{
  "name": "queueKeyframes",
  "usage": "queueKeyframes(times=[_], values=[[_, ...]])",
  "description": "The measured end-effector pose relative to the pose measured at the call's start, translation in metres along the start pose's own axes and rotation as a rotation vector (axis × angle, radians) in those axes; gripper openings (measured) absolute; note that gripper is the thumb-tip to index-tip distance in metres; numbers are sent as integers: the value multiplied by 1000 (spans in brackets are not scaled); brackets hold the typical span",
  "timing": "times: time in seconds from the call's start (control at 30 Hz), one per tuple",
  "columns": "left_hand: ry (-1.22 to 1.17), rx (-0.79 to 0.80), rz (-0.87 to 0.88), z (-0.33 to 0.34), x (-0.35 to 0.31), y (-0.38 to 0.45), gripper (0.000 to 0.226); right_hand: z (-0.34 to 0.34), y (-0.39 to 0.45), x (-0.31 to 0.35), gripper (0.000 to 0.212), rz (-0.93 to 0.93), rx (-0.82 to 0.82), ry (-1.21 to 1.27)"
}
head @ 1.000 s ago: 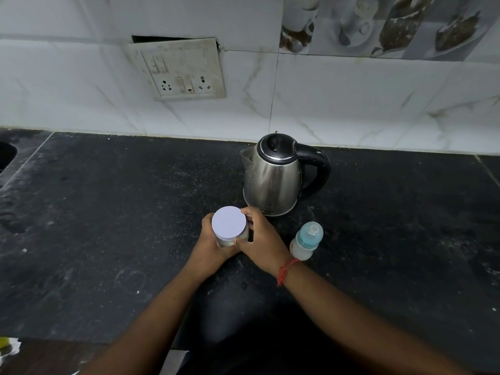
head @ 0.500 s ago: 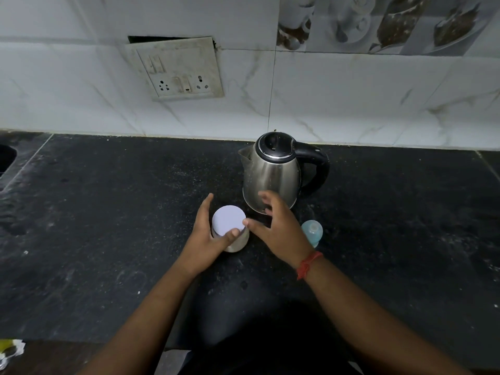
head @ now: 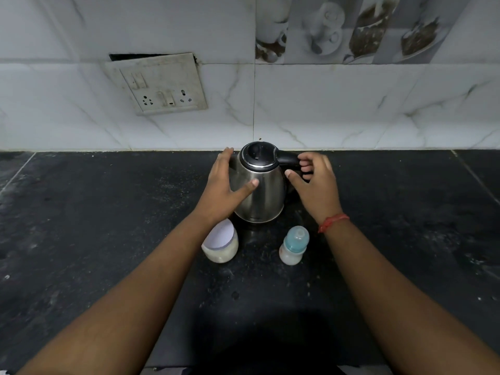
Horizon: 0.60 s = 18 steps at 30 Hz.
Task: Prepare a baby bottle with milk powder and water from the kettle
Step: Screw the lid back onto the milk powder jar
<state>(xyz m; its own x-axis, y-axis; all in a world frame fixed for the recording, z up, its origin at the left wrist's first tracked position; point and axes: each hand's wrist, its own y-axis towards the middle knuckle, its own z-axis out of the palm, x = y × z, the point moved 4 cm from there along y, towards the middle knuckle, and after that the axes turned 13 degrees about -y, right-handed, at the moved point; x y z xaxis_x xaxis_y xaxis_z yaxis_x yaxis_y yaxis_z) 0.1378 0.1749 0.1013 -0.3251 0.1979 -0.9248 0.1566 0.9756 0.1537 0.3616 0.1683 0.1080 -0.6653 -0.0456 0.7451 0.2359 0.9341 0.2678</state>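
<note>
A steel kettle (head: 259,185) with a black lid and handle stands on the black counter (head: 81,226) near the back wall. My left hand (head: 224,185) lies flat against the kettle's left side, fingers straight, thumb on the steel body. My right hand (head: 313,182) is at the kettle's right side, its fingers curled round the black handle. In front of the kettle stand a powder jar (head: 221,251) with a white lid, partly hidden by my left forearm, and a small baby bottle (head: 293,246) with a teal cap. Neither hand touches them.
A worn socket plate (head: 159,85) hangs loose on the tiled wall behind the counter, up and left of the kettle. A seam crosses the counter at the far left and another at the far right. The counter's front edge runs along the bottom.
Both hands have let go of the white-lidded jar and moved back to the kettle. The left now presses its side and the right has closed on the handle.
</note>
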Motion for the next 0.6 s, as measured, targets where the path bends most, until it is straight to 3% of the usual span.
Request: queueKeyframes(times=[0.17, 0.6], values=[[68, 3, -14, 9, 6, 25, 96, -2, 11, -15, 30, 17, -54, -55], [11, -8, -16, 17, 19, 32, 87, 6, 26, -40, 40, 170, 111, -32]])
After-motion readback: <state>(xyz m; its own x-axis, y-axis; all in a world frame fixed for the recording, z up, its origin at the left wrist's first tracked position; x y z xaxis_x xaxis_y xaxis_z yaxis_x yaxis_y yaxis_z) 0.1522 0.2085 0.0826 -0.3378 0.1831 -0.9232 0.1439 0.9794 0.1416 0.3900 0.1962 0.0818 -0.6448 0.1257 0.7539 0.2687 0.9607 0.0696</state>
